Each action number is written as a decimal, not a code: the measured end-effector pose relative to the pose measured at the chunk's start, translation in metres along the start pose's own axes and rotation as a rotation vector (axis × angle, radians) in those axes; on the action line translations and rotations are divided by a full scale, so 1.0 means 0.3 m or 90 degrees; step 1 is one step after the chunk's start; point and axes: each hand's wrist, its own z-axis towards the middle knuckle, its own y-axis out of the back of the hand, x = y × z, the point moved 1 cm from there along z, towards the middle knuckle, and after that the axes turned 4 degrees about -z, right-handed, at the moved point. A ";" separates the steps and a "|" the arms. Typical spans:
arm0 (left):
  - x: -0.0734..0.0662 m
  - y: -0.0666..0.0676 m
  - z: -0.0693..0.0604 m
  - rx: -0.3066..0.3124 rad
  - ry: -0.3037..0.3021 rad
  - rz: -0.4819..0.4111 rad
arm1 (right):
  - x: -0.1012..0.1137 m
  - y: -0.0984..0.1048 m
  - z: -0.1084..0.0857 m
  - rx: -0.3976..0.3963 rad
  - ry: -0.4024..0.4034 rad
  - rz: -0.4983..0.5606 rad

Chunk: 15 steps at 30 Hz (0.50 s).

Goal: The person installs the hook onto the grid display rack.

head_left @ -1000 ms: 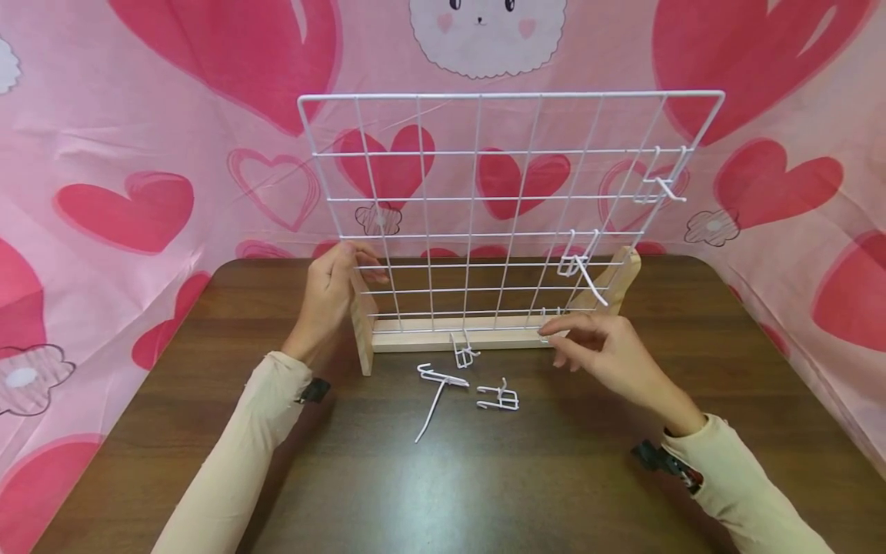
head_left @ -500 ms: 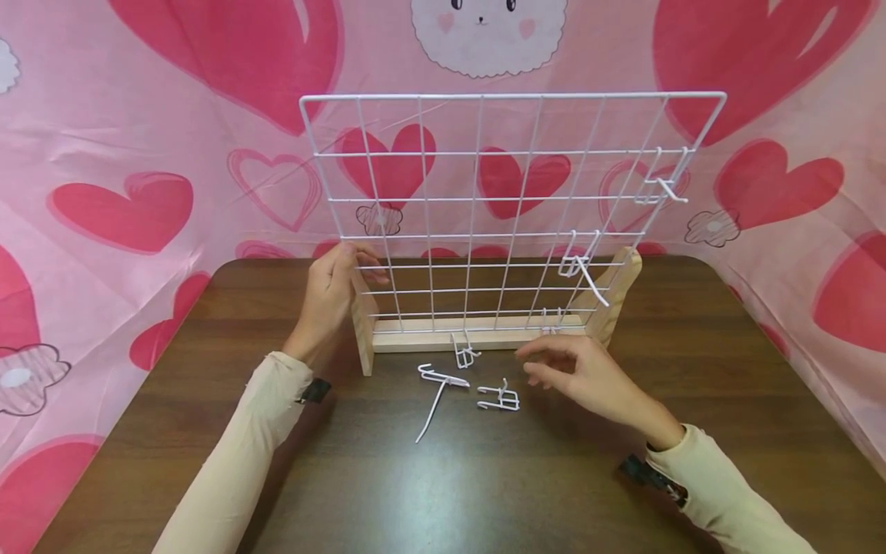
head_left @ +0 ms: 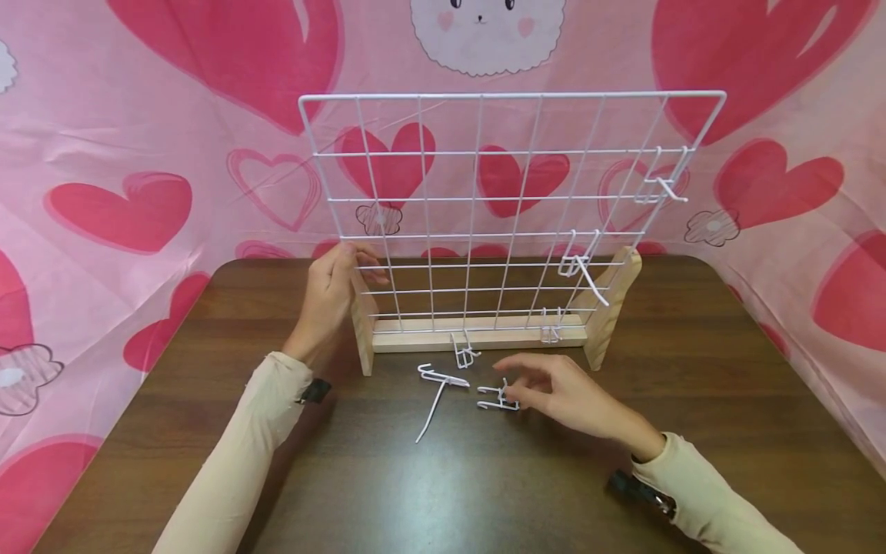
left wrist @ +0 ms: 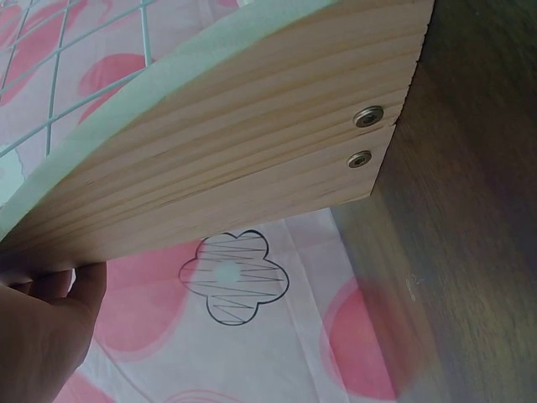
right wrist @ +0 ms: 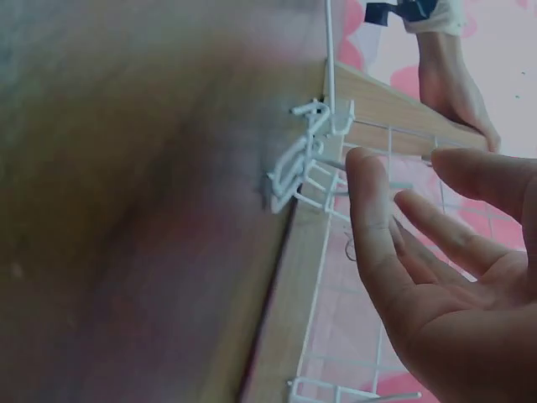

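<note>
A white wire grid panel point(head_left: 512, 154) stands in a wooden base point(head_left: 484, 338). My left hand point(head_left: 328, 288) grips the top of its left wooden side panel point(left wrist: 252, 143), fingers behind it. My right hand point(head_left: 571, 396) hovers at a short-pronged white wire hook point(head_left: 494, 405) on the table, thumb beside it and partly covering it. Thumb and fingers stand apart in the right wrist view, with nothing held between them. Left of that hook lies a long-pronged hook point(head_left: 453, 381). Another short hook point(head_left: 465, 355) is at the base's front; whether it hangs or lies I cannot tell.
Hooks hang on the grid's right side: one upper short hook point(head_left: 661, 188), one long-pronged hook point(head_left: 574, 265) at mid-height, one low hook point(head_left: 551, 332). The right wooden side panel point(head_left: 609, 319) stands on the brown table point(head_left: 346, 492). A pink heart-patterned cloth point(head_left: 263, 46) hangs behind.
My right hand has moved away from the low hook on the grid, down and left to the short hook on the table. The left hand stays on the side panel.
</note>
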 end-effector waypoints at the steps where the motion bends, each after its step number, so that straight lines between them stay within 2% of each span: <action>1: 0.000 0.000 0.000 0.000 0.001 0.000 | -0.002 -0.005 0.001 0.005 -0.001 -0.003; 5: 0.001 0.000 -0.001 0.000 0.008 -0.005 | -0.014 -0.023 0.006 0.035 -0.005 0.015; 9: 0.002 0.001 -0.001 -0.001 0.013 0.000 | -0.027 -0.036 0.010 0.065 -0.003 0.071; 15: -0.001 -0.001 -0.001 -0.002 0.018 0.012 | -0.042 -0.047 0.015 0.075 -0.006 0.094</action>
